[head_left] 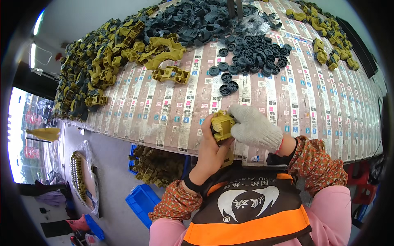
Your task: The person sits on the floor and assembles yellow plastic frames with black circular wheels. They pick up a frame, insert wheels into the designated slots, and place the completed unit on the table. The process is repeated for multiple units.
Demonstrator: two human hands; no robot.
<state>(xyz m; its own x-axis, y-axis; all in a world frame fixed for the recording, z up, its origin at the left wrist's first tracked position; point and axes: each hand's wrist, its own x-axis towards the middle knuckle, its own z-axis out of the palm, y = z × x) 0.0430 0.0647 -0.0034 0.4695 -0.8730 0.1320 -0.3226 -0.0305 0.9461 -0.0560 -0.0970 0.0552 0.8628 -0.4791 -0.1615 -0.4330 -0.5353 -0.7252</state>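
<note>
Along the far left edge of the tabletop (303, 102) lies a heap of yellow and dark plastic parts (98, 69), with one loose yellow part (171, 74) just inside it. Toward the far middle sits a pile of dark round caps (250, 57), a few scattered nearer. At the near edge, the bare left hand (209, 149) grips a yellow plastic block (222, 125) from below, fingers wrapped around it. The right hand (254, 127), in a white knit glove, presses against the block's right side, fingers closed over it. At the far right corner lies another cluster of yellow parts (328, 41). Below the near edge, on the floor, stand blue crates (141, 201).
</note>
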